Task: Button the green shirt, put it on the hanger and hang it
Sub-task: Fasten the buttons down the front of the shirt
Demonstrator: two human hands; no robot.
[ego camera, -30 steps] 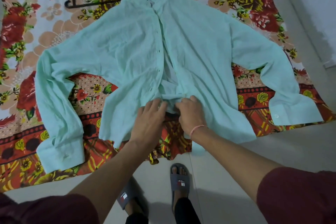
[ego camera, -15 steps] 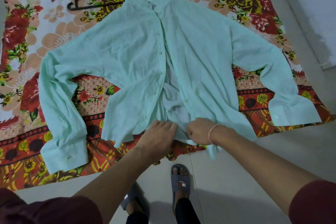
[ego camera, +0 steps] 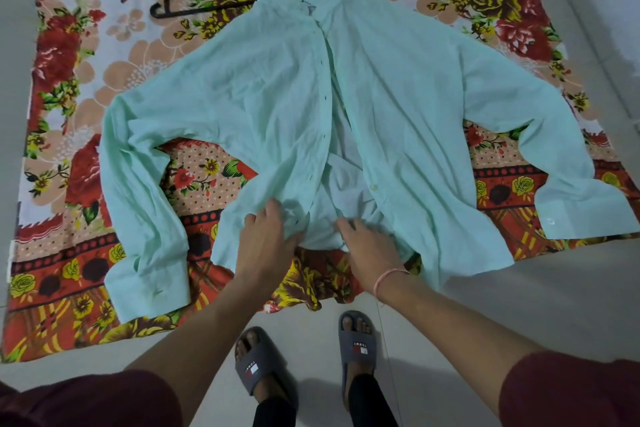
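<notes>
Green shirt (ego camera: 415, 97) lay open on the floral sheet (ego camera: 121, 73) on the floor. Left hand (ego camera: 266, 239) pinched the buttonhole edge near the hem. Right hand (ego camera: 372, 248) sat on the bunched button side (grip unclear). That bunching could misalign buttons, I reckon. One shirt, one hanger (ego camera: 176, 11), two hands.

The green shirt (ego camera: 398, 97) lies front-up on a flowered sheet (ego camera: 104, 62), lower placket gaping. The left hand (ego camera: 268, 243) pinches one front edge; the right hand (ego camera: 372, 248) rests on the bunched hem opposite. A black hanger (ego camera: 204, 7) lies beside the collar.
</notes>
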